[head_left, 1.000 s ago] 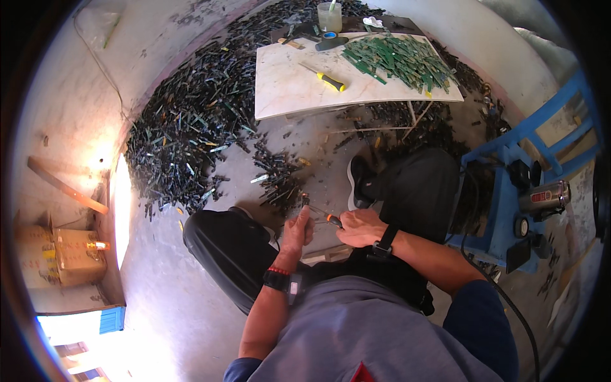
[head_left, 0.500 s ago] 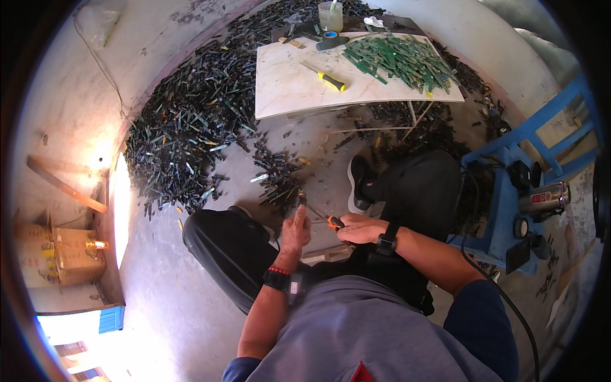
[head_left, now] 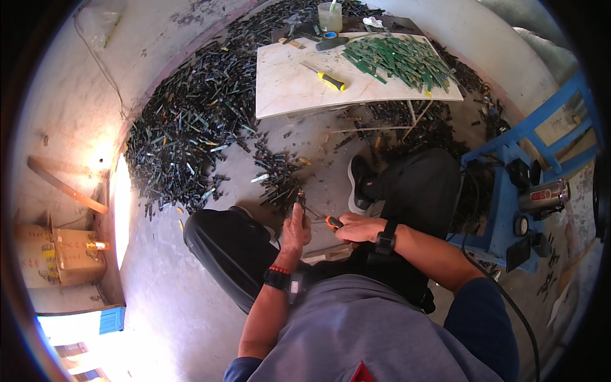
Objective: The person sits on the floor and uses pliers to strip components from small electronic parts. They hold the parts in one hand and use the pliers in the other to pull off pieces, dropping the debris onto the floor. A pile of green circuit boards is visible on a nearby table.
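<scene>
My left hand (head_left: 294,232) is closed, thumb up, around a small dark strip (head_left: 301,197) whose end pokes out above the fingers. The strip looks like the loose circuit-board pieces on the floor, but is too small to make out fully. My right hand (head_left: 360,228) grips an orange-and-black screwdriver (head_left: 333,222). Its thin shaft slants up and left, with the tip at the strip by my left fingers; whether it touches cannot be made out. Both hands are in front of my lap, between my knees.
A white board table (head_left: 286,95) ahead carries a yellow-and-black screwdriver (head_left: 331,81), a pile of green strips (head_left: 401,60), a tape roll (head_left: 330,36) and a cup (head_left: 330,17). Dark strips (head_left: 191,121) heap the floor. A blue chair (head_left: 503,191) with a metal flask (head_left: 545,197) stands right.
The screwdriver in my right hand has shifted slightly left, toward the strip. My left hand has moved very little, still holding it.
</scene>
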Demonstrator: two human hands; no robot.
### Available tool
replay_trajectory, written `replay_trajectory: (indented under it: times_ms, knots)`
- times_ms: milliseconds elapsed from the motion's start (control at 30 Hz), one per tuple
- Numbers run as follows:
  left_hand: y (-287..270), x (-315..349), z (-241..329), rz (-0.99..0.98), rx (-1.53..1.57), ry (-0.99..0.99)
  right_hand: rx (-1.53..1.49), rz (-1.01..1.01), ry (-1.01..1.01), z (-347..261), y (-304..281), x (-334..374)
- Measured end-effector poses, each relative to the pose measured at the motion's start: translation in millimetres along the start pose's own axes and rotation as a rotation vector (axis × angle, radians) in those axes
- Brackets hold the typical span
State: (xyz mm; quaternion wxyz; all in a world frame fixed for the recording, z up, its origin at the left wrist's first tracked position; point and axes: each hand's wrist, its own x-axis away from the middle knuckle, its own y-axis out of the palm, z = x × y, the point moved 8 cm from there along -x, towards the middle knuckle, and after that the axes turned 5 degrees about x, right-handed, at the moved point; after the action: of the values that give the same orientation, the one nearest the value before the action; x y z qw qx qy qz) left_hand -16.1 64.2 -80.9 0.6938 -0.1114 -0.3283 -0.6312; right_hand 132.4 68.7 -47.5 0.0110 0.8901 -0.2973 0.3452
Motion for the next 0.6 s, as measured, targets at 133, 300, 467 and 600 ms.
replay_trajectory:
  times_ms: [133, 300, 467, 600]
  knots:
    - [-17.8, -20.2, -12.4, 0.014, -0.224, 0.115, -0.130, -0.062, 0.022, -1.6, 2.8, 5.3]
    - [-20.2, -23.7, -14.5, 0.035, -0.354, 0.213, -0.138, -0.156, 0.157, -3.0, 3.0, 11.6]
    - [-6.0, -10.4, -12.8, -0.030, -0.033, 0.052, -0.168, -0.159, 0.128, 6.2, 4.8, 5.9]
    - [3.0, 1.0, -9.0, -0.029, 0.084, -0.090, -0.137, -0.077, 0.092, 13.7, 4.2, 2.3]
